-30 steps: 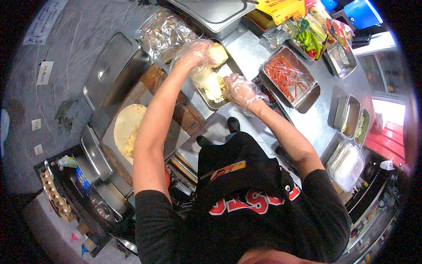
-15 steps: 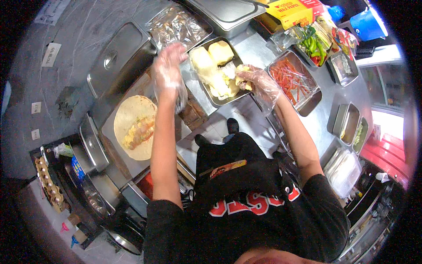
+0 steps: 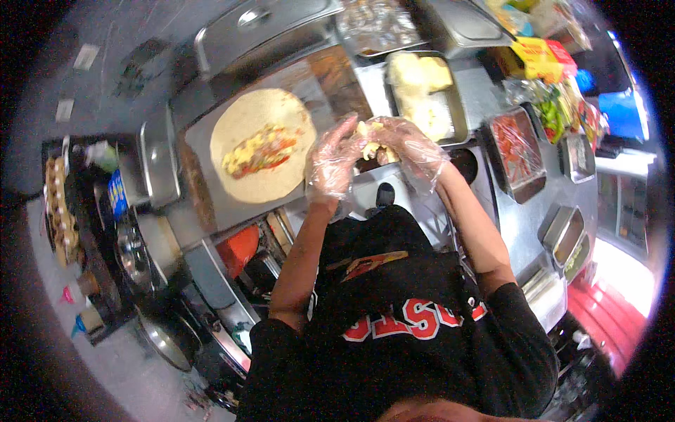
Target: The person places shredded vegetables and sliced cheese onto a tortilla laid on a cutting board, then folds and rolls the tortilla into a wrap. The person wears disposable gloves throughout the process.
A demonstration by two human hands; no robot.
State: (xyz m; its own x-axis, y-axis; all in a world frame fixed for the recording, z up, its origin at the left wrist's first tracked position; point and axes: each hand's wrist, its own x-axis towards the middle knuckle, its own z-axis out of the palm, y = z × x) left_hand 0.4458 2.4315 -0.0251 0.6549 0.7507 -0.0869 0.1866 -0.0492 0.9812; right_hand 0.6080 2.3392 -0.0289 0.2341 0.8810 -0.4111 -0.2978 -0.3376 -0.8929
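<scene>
My right hand (image 3: 411, 151), in a clear plastic glove, is closed on crumbled pale-yellow pieces (image 3: 377, 145) that look like cheese or egg. Close beside it, my left hand (image 3: 335, 162), also gloved, is cupped with its fingers stretched toward the pieces; whether it touches them is unclear. To the left, a flat round tortilla (image 3: 274, 179) lies on a board (image 3: 193, 186). A strip of filling (image 3: 260, 151), yellow, brown and red, runs across its middle. Past my right hand stands a metal pan (image 3: 458, 116) with pale-yellow blocks and loose pieces (image 3: 422, 88).
A film-covered metal pan of red strips (image 3: 517, 144) stands to the right, near green peppers (image 3: 552, 119). Lidded steel pans (image 3: 267, 21) and a foil-covered tray (image 3: 376, 28) line the back. An egg carton (image 3: 60, 211) sits far left.
My right hand has carried the yellow pieces out of the pan, leftward toward the tortilla. My left hand has come in beside it. The view has turned, shifting the counter rightward.
</scene>
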